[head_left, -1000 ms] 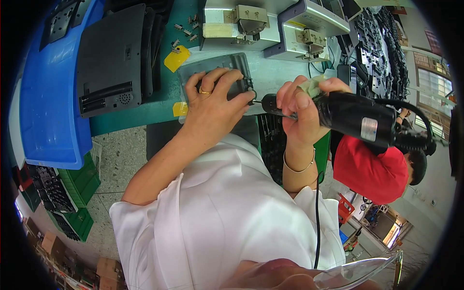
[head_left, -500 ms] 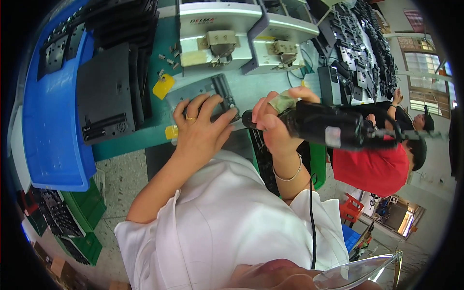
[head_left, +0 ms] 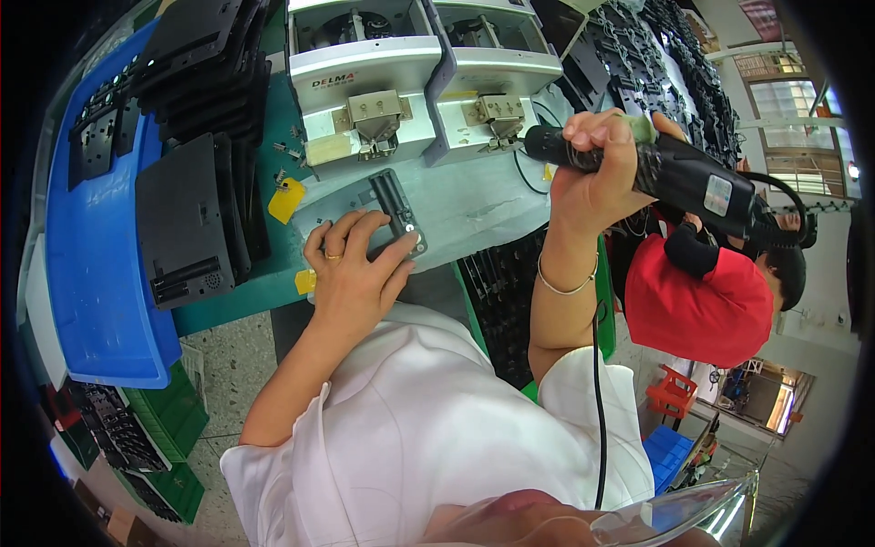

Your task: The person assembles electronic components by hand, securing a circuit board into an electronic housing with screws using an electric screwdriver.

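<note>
My left hand (head_left: 353, 273) rests on a dark flat panel (head_left: 339, 202) with a raised black ribbed strip (head_left: 392, 199) along its right side. The fingers are spread and bent over the panel, the thumb and forefinger near its lower right corner. Part of the panel is hidden beneath this hand. Up and to the right, my right hand (head_left: 602, 164) is wrapped round a black corded electric screwdriver (head_left: 684, 180). The tool is held well off the table, its front end pointing left toward the silver machines. A greenish wrap (head_left: 635, 128) shows around its grip.
Two silver machines (head_left: 365, 68) stand at the table's back, with small loose metal parts (head_left: 290, 150) and a yellow tag (head_left: 286, 200) beside them. Stacked black panels (head_left: 178, 219) and a blue bin (head_left: 100, 273) are left. A person in red (head_left: 697, 301) is at the right.
My right hand has lifted the electric screwdriver up and right, away from the panel's corner. My left hand stays on the panel. The whole view has shifted slightly.
</note>
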Available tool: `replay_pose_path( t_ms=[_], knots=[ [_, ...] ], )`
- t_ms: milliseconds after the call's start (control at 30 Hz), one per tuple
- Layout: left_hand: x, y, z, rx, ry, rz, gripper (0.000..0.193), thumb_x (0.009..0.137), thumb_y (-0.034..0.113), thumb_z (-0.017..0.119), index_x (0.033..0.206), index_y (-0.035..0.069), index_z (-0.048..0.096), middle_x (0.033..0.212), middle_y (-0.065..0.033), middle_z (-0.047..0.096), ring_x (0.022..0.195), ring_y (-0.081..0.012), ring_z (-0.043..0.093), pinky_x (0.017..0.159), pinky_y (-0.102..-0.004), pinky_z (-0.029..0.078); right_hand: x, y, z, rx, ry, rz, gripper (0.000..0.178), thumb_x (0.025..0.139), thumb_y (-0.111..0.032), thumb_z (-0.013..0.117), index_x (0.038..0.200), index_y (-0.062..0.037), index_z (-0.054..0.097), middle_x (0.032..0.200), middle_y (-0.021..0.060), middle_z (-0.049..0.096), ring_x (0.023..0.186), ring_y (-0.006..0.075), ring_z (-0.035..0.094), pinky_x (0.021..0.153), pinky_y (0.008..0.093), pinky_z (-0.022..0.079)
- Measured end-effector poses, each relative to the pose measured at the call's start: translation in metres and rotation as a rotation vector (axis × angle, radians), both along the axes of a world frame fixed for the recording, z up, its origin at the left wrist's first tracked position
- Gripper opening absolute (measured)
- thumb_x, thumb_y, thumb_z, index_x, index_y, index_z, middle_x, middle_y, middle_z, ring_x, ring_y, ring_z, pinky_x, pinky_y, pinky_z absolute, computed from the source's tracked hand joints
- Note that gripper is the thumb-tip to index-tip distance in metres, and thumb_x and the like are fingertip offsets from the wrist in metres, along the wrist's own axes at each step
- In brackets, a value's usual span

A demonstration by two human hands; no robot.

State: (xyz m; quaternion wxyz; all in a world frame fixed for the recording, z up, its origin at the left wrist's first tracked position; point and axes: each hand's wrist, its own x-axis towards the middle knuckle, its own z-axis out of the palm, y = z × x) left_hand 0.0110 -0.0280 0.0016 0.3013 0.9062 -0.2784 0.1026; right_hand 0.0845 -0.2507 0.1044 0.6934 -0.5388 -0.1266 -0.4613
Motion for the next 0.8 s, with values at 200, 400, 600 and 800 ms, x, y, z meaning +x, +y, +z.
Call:
replay_pose_path(
  t_ms=[200, 400, 600, 800],
  knots=[
    [0.000, -0.001, 0.000, 0.007, 0.010, 0.002, 0.032, 0.077, 0.025, 0.072, 0.109, 0.026, 0.066, 0.121, -0.0046, 0.051, 0.121, -0.0254, 0.042, 0.103, -0.0475, 0.020, 0.008, -0.003, -0.009, -0.038, 0.012, 0.006, 0.038, 0.084, 0.006, 0.059, 0.116, 0.0019, 0.040, 0.064, 0.0091, 0.055, 0.051, 0.0150, 0.055, 0.056, 0.0320, 0.052],
    [-0.001, -0.001, 0.003, -0.010, 0.024, 0.007, 0.035, 0.074, 0.021, 0.076, 0.108, 0.024, 0.068, 0.121, -0.0045, 0.052, 0.121, -0.0273, 0.043, 0.103, -0.0475, 0.022, 0.010, -0.006, -0.007, -0.073, 0.066, 0.064, 0.039, 0.083, 0.006, 0.062, 0.116, 0.0020, 0.041, 0.065, 0.0095, 0.057, 0.053, 0.0137, 0.056, 0.057, 0.0302, 0.053],
    [-0.003, 0.003, 0.011, -0.009, 0.036, 0.001, 0.037, 0.074, 0.021, 0.076, 0.109, 0.022, 0.067, 0.122, -0.0054, 0.052, 0.122, -0.0274, 0.042, 0.103, -0.0469, 0.022, 0.025, -0.005, 0.004, -0.152, 0.236, 0.111, 0.035, 0.082, 0.006, 0.066, 0.112, 0.0026, 0.047, 0.067, 0.0069, 0.059, 0.054, 0.0115, 0.058, 0.054, 0.0264, 0.051],
    [-0.018, 0.021, 0.005, -0.047, 0.050, 0.044, 0.047, 0.073, 0.022, 0.077, 0.117, 0.015, 0.062, 0.122, -0.0075, 0.053, 0.120, -0.0279, 0.044, 0.102, -0.0439, 0.024, 0.022, -0.009, 0.002, -0.061, 0.232, 0.195, 0.033, 0.082, 0.006, 0.065, 0.111, 0.0027, 0.049, 0.064, 0.0073, 0.057, 0.050, 0.0132, 0.056, 0.051, 0.0267, 0.049]
  ],
)
